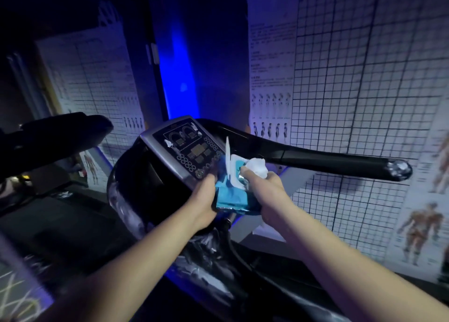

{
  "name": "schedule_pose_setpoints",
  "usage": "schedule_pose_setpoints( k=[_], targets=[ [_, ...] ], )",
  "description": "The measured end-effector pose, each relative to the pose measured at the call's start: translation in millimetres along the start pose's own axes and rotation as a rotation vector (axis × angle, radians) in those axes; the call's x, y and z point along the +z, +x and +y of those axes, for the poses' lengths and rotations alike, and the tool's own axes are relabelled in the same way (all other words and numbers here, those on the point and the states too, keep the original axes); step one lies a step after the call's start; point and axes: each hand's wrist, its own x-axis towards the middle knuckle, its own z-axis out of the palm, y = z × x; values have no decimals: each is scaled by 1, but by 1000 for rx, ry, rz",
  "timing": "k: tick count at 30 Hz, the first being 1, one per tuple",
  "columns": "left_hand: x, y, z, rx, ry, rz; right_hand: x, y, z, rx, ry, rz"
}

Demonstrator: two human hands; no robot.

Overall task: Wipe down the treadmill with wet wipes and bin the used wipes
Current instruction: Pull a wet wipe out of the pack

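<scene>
Left hand (203, 195) gripping blue wipes pack (230, 195), lid flap (228, 158) raised; right hand (263, 190) pinching a white wipe (256, 167) at the pack's opening. Behind: treadmill console (187, 149); black handlebar (315, 156) extending right. Farthest: gridded wall charts (352, 78).

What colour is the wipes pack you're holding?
Blue, with a white flip lid standing open; the wipes pack shows in the head view.

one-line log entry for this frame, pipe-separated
phase: pulling wipe | left hand: holds blue soft wet-wipe pack, white flip lid open | right hand: grip on crumpled white wipe | grey treadmill console: behind pack
</scene>
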Motion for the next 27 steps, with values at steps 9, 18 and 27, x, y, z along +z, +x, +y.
schedule_pose_setpoints(
  k=[9, 18, 27],
  targets=[
    [25, -106, -51, -221, -178, -115, -78, -78, 33, 55, -240, -138],
    [-12, -168, -106, -244, -191, 60, -83, -144, 67, 88, -140, -437],
    [-60, -188, -119, -204, -247, 164, -52, -168, 83, 76, -32, -378]
  ],
)
